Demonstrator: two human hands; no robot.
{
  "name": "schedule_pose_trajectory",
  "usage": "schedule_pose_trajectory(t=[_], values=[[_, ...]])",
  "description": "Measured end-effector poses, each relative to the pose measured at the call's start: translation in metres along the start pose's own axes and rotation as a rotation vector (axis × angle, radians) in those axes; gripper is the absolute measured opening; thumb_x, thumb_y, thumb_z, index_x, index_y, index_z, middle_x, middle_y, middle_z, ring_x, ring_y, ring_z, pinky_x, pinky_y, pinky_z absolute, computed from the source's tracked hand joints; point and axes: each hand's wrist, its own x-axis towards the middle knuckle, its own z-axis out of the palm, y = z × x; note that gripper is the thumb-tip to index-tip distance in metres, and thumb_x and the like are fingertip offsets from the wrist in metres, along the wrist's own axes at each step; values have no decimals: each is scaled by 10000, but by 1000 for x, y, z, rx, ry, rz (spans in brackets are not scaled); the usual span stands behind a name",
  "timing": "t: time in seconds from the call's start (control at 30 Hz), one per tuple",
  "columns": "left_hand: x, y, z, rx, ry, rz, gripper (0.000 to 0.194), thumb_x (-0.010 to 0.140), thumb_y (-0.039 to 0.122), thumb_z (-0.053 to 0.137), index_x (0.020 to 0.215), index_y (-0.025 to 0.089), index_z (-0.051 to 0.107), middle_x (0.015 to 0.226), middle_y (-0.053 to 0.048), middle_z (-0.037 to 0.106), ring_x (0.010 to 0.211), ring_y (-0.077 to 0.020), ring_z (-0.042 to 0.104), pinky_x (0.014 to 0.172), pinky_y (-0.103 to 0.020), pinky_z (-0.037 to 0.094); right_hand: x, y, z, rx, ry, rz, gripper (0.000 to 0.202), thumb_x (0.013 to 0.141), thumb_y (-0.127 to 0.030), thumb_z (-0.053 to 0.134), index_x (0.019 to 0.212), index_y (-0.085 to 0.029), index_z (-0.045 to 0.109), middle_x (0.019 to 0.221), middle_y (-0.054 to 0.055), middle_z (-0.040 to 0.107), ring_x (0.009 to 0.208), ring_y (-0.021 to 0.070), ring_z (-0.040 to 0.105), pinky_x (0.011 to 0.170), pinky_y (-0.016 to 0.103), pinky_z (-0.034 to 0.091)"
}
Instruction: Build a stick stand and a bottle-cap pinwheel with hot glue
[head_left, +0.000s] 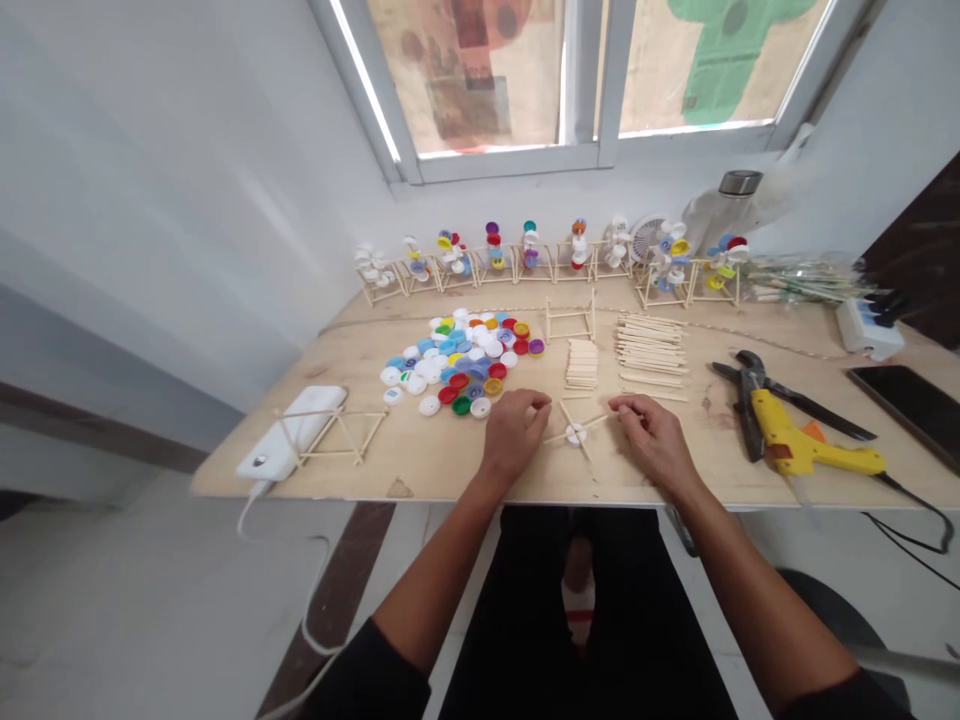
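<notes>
2 hands (517,432) (652,438) flank sticks (588,427) near edge (442,499).

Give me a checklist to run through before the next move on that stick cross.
1. Stick cross lying between left hand and right hand: ok.
2. White bottle cap where its sticks meet: ok.
3. Right hand touching the nearest stick end: cannot tell; fingertips are very close.
4. Hot-glue gun in hand: not ok; it lies off to the right.
5. Hot-glue gun heated: cannot tell.
6. Spare bottle caps on the table: ok; heaped beyond the left hand.
</notes>
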Motion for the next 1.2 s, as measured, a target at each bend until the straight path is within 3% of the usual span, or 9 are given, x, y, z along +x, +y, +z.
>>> schedule_pose_trajectory(t=[0.27,0.6,0.83,1.0,1.2], values=[[45,12,21,371,-333,29,111,790,198,518,826,199,623,878,-38,642,852,-181,576,745,-311,435,1,3,1,-9,3,3,259,821,-299,447,886,-176,665,922,70,687,828,190,624,702,314,494],[63,22,32,430,-459,0,76,740,140,541,734,178,607,812,-62,647,814,-203,594,699,-301,422,1,4,2,-5,19,-5,247,812,-291,455,862,-178,669,908,67,691,827,191,626,700,307,489],[45,15,14,324,-295,-62,108,832,191,462,845,190,569,842,-34,657,785,-158,596,678,-265,433,1,5,2,-6,25,-14,240,812,-293,456,852,-193,670,897,60,692,805,190,626,681,303,490],[4,6,-9,-103,-12,-165,87,785,181,521,829,170,595,753,-6,645,675,-125,584,632,-243,447,0,3,1,-7,13,-15,234,813,-284,457,852,-193,669,902,61,688,821,192,622,683,302,485],[-47,15,-11,-202,45,-191,170,780,190,546,912,171,651,763,-11,657,710,-130,598,694,-259,466,-1,0,0,-21,8,-9,235,810,-282,462,858,-183,669,908,67,685,817,193,617,686,306,479]])
